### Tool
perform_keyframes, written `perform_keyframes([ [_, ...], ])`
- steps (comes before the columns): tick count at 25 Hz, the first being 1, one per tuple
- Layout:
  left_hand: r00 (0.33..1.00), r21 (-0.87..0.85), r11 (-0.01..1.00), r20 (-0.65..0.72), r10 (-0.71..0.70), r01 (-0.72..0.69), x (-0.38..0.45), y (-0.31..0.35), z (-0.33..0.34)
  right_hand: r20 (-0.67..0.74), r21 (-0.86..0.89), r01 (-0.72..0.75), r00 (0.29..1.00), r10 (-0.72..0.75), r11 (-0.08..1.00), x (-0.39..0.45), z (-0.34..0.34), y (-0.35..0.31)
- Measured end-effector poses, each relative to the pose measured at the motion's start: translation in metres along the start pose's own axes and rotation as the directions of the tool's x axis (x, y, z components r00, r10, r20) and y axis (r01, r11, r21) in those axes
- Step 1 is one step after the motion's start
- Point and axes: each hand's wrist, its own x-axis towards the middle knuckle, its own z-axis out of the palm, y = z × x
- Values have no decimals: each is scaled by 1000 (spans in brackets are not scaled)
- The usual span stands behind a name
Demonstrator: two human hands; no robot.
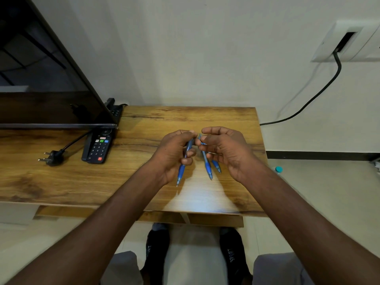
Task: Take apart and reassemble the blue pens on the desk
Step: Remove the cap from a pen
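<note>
The left hand [174,155] curls round one blue pen [183,163], tip toward 6 o'clock; the right hand [224,150] pinches two more pens [207,165], tips likewise, above the desk [144,182]; a remote [98,148] lies at 9 o'clock.

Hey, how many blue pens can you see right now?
3. One pen in the left hand, tip toward the person. Two more under the right hand: the middle pen and the right pen. Others could be hidden.
</note>
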Motion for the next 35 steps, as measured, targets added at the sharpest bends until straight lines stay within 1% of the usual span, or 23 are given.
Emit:
perform_keyframes([
  [3, 1000, 27, 1000, 3, -2, 2, -2, 1, -2, -10, -6, 7, 1000, -7, 1000, 0, 0, 0],
  [9, 995, 59, 997, -80, 54, -50, 4, -1, -6, -8, -37, -3, 1000, 3, 999, 1, 2, 2],
  [14, 995, 24, 999, -99, 24, -22, 7, 0, -12, 3, -144, 1, 1000, 0, 990, 2, 4, 5],
  [18, 996, -58, 998, -81, -31, 26, 7, 0, -12, 11, -149, -3, 1000, 5, 989, 1, 5, 5],
  [19, 995, -52, 998, -95, -42, 38, 5, 1, -12, 12, -149, -3, 1000, 5, 989, 1, 5, 5],
  [20, 990, 7, 999, -135, -32, 34, 6, 1, -15, 11, -151, -2, 1000, 4, 989, 1, 5, 4],
  [21, 980, 140, 990, -200, 14, 15, 6, 0, -17, 9, -152, -1, 1000, 3, 988, 1, 5, 4],
  [22, 957, 336, 942, -268, 109, -13, 8, -2, -21, 7, -151, -1, 1000, 2, 989, 1, 6, 4],
  [23, 921, 549, 835, -307, 239, -34, 11, -5, -26, 4, -149, 0, 1000, 1, 989, 2, 6, 4],
  [24, 878, 725, 688, -309, 365, -31, 13, -8, -29, 0, -149, 2, 1000, -2, 989, 2, 7, 4],
  [25, 847, 829, 560, -297, 441, -1, 13, -11, -31, -5, -151, 4, 1000, -5, 989, 2, 7, 3],
  [26, 834, 877, 481, -283, 474, 24, 12, -14, -30, -9, -154, 8, 1000, -10, 988, 2, 7, 3],
  [27, 837, 895, 444, -269, 477, 35, 12, -18, -29, -12, -158, 12, 1000, -14, 987, 2, 7, 4],
  [30, 846, 918, 393, -244, 475, 44, 11, -28, -24, -22, -177, 20, 999, -24, 984, 2, 6, 4],
  [35, 861, 898, 439, -250, 443, 34, 13, -24, -25, -39, -186, 22, 999, -30, 982, 5, 2, 4],
])
